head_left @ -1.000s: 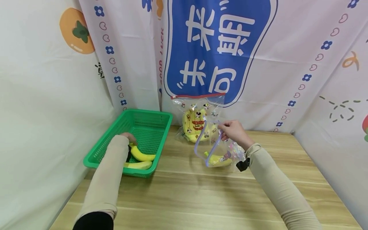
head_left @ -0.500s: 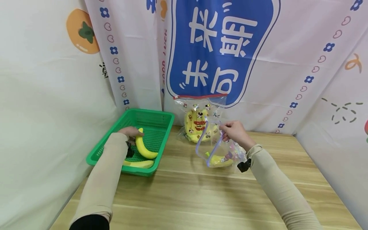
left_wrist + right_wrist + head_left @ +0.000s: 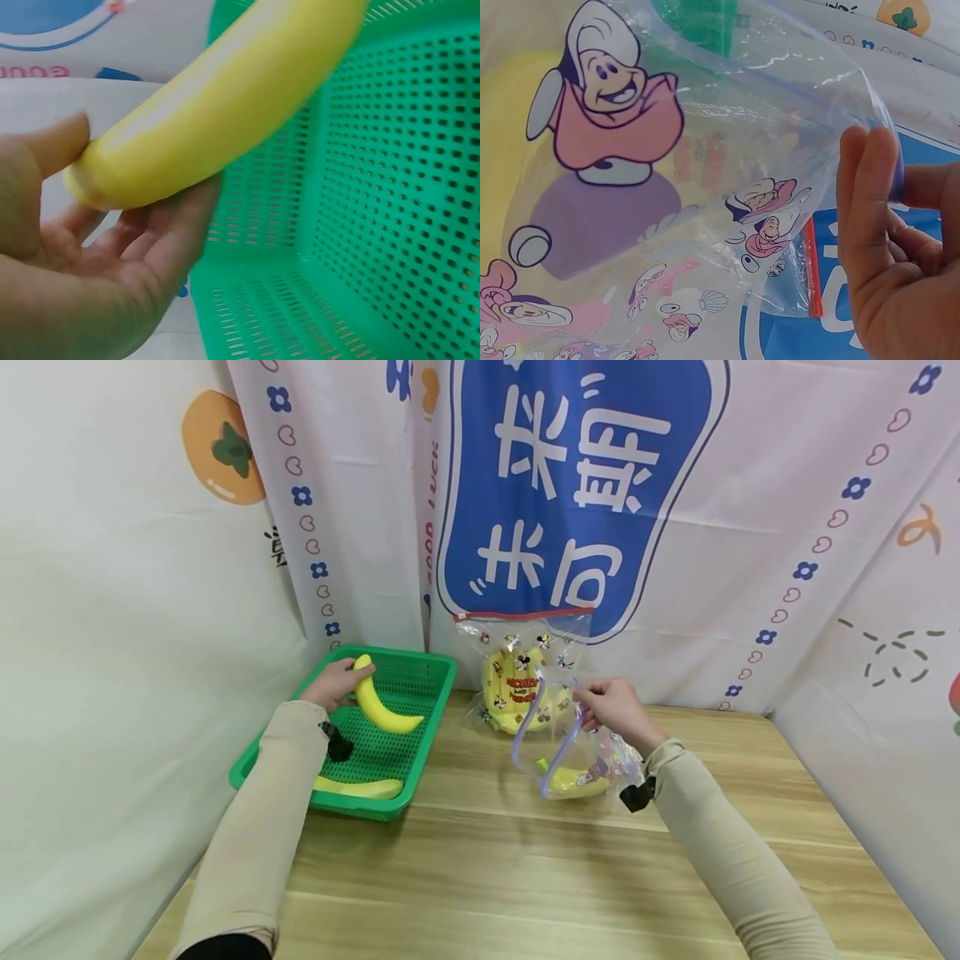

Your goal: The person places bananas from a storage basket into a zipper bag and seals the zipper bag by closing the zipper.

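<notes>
My left hand (image 3: 332,685) grips a yellow banana (image 3: 382,708) by one end, holding it raised over the green basket (image 3: 441,710). In the left wrist view, thumb and fingers (image 3: 176,232) close round the end of the banana (image 3: 217,105). A second banana (image 3: 363,788) lies in the basket along its near side. With the right hand (image 3: 618,710) I pinch the purple-edged rim of a clear printed zip bag (image 3: 551,768), whose mouth gapes toward the basket. Inside that bag lies another banana (image 3: 576,783). The right wrist view shows thumb and fingers on the bag's rim (image 3: 894,127).
Behind the zip bag, a larger clear bag (image 3: 517,672) with a red zip stands against the printed backdrop cloth (image 3: 675,610), with yellow fruit inside. The wooden table (image 3: 480,885) runs forward from there. White cloth walls (image 3: 135,652) close off both sides.
My left hand has taken hold of the banana and lifted it up from the basket floor. The right hand keeps its pinch on the bag's rim. The view has shifted slightly.
</notes>
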Motion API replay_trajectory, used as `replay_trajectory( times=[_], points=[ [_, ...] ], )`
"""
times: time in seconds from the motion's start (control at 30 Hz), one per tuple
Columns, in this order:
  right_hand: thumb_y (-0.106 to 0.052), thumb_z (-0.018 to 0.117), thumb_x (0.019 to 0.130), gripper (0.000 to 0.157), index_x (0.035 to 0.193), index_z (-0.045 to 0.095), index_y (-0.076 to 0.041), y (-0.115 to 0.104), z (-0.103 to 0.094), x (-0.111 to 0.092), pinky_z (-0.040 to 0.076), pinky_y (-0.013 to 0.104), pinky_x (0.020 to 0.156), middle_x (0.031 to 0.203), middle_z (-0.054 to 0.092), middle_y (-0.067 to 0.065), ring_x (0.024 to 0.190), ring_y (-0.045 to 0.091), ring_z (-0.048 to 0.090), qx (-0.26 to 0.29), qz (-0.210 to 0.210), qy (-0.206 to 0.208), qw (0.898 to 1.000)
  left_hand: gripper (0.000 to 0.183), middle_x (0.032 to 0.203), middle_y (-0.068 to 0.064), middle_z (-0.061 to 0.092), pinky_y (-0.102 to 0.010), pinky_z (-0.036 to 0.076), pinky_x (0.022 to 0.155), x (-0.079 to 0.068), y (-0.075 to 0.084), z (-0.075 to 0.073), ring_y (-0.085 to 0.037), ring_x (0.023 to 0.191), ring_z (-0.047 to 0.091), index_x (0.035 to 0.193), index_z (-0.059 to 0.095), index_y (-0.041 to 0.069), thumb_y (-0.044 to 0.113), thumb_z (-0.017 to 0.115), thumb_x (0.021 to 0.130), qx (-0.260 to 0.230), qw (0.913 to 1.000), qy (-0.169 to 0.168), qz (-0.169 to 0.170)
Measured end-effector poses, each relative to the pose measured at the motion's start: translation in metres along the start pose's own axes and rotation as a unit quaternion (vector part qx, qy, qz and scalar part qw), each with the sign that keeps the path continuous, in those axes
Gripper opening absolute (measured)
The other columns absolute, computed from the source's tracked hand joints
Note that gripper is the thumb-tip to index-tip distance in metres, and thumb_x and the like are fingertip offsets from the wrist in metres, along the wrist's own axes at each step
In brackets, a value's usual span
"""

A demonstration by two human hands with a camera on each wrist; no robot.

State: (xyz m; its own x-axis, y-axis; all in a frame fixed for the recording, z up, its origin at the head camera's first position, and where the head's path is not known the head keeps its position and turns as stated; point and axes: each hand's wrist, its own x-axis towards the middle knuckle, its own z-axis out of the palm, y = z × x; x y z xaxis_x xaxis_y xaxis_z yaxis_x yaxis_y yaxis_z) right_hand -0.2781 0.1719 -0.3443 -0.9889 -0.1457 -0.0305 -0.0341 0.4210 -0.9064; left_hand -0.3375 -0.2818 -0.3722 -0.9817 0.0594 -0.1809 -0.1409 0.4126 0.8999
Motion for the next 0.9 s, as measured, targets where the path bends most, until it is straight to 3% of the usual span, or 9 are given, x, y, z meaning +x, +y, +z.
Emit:
replay_trajectory(
  times=[0.17, 0.27, 0.47, 0.67, 0.9],
  points=[
    [-0.016, 0.056, 0.094, 0.026, 0.102, 0.065, 0.008, 0.000, 0.000, 0.000, 0.057, 0.036, 0.063, 0.071, 0.062, 0.009, 0.056, 0.013, 0.060, -0.001, -0.003, -0.002, 1.000, 0.063, 0.123, -0.018, 0.043, -0.034, 0.051, 0.085, -0.005, 0.006, -0.002, -0.021, 0.097, 0.052, 0.146, 0.027, 0.001, 0.040, 0.044, 0.099, -0.042, 0.9937, 0.104, 0.007],
    [-0.015, 0.056, 0.094, 0.026, 0.103, 0.065, 0.008, 0.000, 0.000, 0.000, 0.057, 0.035, 0.062, 0.071, 0.062, 0.008, 0.056, 0.013, 0.060, 0.002, -0.001, -0.004, 1.000, 0.065, 0.125, -0.018, 0.043, -0.035, 0.050, 0.086, -0.009, 0.013, 0.000, -0.020, 0.096, 0.053, 0.148, 0.027, 0.004, 0.043, 0.045, 0.098, -0.063, 0.9890, 0.133, 0.015],
    [-0.014, 0.056, 0.094, 0.027, 0.105, 0.064, 0.010, -0.001, 0.000, 0.002, 0.056, 0.030, 0.059, 0.071, 0.062, 0.009, 0.056, 0.012, 0.060, 0.014, 0.004, -0.001, 1.000, 0.060, 0.123, -0.019, 0.045, -0.040, 0.050, 0.088, -0.022, 0.040, 0.018, -0.023, 0.096, 0.054, 0.142, 0.035, 0.003, 0.041, 0.047, 0.098, -0.055, 0.9932, 0.092, 0.043],
    [-0.013, 0.055, 0.095, 0.027, 0.101, 0.064, 0.011, -0.002, 0.001, 0.002, 0.056, 0.030, 0.056, 0.068, 0.061, 0.007, 0.054, 0.012, 0.059, 0.017, -0.002, 0.003, 1.000, 0.050, 0.115, -0.019, 0.051, -0.040, 0.051, 0.083, -0.033, 0.062, 0.059, -0.024, 0.091, 0.055, 0.136, 0.043, 0.001, 0.033, 0.050, 0.098, -0.030, 0.9970, 0.044, 0.055],
    [-0.015, 0.055, 0.095, 0.028, 0.100, 0.064, 0.011, -0.002, -0.001, 0.001, 0.057, 0.034, 0.060, 0.069, 0.062, 0.008, 0.054, 0.012, 0.060, 0.014, -0.005, 0.003, 1.000, 0.048, 0.105, -0.016, 0.055, -0.034, 0.053, 0.073, -0.045, 0.082, 0.106, -0.021, 0.081, 0.057, 0.133, 0.045, 0.003, 0.033, 0.054, 0.096, 0.007, 0.9970, 0.019, 0.075]
  ],
)
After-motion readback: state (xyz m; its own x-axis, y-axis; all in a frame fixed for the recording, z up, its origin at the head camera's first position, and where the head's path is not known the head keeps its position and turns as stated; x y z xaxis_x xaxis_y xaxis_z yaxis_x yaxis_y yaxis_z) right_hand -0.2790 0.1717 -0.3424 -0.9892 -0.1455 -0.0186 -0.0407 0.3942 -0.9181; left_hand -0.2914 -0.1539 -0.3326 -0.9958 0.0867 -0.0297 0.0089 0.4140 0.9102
